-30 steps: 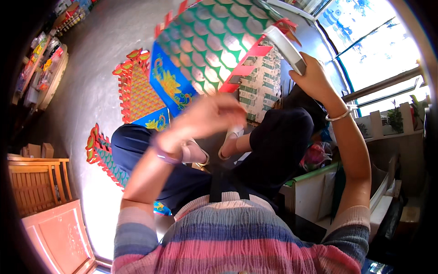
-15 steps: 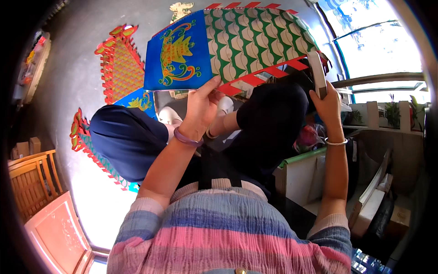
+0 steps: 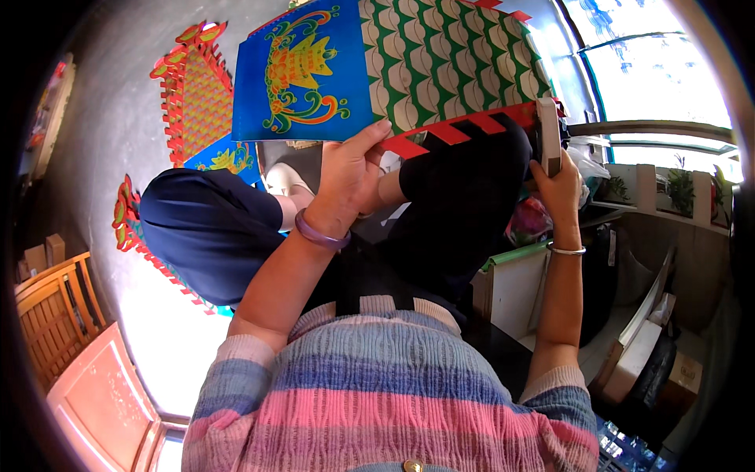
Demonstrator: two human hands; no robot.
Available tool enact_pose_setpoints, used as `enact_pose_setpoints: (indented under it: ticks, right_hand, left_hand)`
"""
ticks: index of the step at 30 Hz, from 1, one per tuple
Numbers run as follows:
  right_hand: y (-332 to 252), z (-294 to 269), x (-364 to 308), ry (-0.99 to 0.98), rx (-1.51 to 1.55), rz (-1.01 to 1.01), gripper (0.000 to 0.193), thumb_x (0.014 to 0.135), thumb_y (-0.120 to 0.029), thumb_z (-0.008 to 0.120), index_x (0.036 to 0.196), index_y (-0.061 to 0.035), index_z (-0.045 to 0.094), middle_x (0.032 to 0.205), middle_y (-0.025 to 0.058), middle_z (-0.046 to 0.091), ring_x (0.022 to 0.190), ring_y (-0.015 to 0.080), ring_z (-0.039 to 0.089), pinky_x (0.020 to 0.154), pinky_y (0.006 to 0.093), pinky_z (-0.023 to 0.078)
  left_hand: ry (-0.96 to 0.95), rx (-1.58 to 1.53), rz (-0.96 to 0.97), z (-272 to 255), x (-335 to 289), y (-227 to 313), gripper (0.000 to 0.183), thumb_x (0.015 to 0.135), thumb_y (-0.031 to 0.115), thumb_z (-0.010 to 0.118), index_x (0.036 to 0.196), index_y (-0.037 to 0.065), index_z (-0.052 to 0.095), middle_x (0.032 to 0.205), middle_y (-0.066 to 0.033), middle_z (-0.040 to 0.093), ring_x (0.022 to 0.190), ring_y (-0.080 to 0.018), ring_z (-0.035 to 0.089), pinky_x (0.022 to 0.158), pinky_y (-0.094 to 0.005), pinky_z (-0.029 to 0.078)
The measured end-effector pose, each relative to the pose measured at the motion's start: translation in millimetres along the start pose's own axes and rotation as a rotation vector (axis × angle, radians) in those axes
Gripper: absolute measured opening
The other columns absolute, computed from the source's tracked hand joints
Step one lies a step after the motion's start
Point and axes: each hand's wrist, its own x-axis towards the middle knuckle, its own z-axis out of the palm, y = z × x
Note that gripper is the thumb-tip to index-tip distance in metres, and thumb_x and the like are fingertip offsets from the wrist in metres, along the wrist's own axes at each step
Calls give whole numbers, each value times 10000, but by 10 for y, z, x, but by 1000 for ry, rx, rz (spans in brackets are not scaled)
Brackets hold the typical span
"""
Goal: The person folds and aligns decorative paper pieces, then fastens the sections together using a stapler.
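Observation:
A large painted panel [image 3: 454,67], blue with a yellow-orange motif at its left and green with pale scales at its right, spans the top of the view. Red tabs run along its near edge. My left hand [image 3: 351,167], a purple bangle on its wrist, pinches that edge between thumb and fingers near the blue-green border. My right hand [image 3: 560,189] is closed round a long white tool [image 3: 549,130] with a greyish side, standing upright at the panel's right end. What kind of tool it is, and whether it touches the panel, I cannot tell.
On the floor to the left lie two more painted pieces, one red and yellow [image 3: 206,114] and one partly behind my knee [image 3: 141,236]. A wooden chair [image 3: 59,299] stands at lower left. White boards and a box [image 3: 681,376] are at right, below a planter [image 3: 680,197].
The panel has shifted slightly up and left in view, and its far edge partly leaves the picture. The white tool stands more upright, with my right hand a little lower.

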Motion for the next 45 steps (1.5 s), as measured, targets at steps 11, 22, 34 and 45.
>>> enact_pose_setpoints:
  ticks: [11,22,34,45]
  right_hand:
    - [268,-112,-214,-494,613,406,248,724,-194,670,844,3,575,717,26,559,649,99,509,601,263,422]
    - [-736,-112,-759,-912,458,55,354,712,-201,698,934,8,519,725,42,515,659,124,496,597,285,422]
    - [-1082,197,-772,-869,433,-149,348,714,-210,678,923,21,523,793,135,550,708,230,548,649,329,428]
    - [-1251,352,-807,-854,493,-96,321,725,-194,661,913,26,521,768,138,553,692,216,546,636,325,431]
  left_hand:
    - [109,205,14,-156,-30,35,279,712,-118,607,956,0,540,856,-76,585,766,-173,595,702,-287,497]
    - [165,234,88,-120,-90,90,255,716,-97,622,942,-7,545,847,-60,585,744,-156,591,694,-278,487]
    - [152,277,95,-111,-111,69,249,727,-75,633,942,8,539,851,-61,595,762,-166,602,696,-278,495]
    - [134,328,152,-66,-144,44,213,710,-52,632,893,34,564,814,-10,572,713,-112,561,653,-254,456]
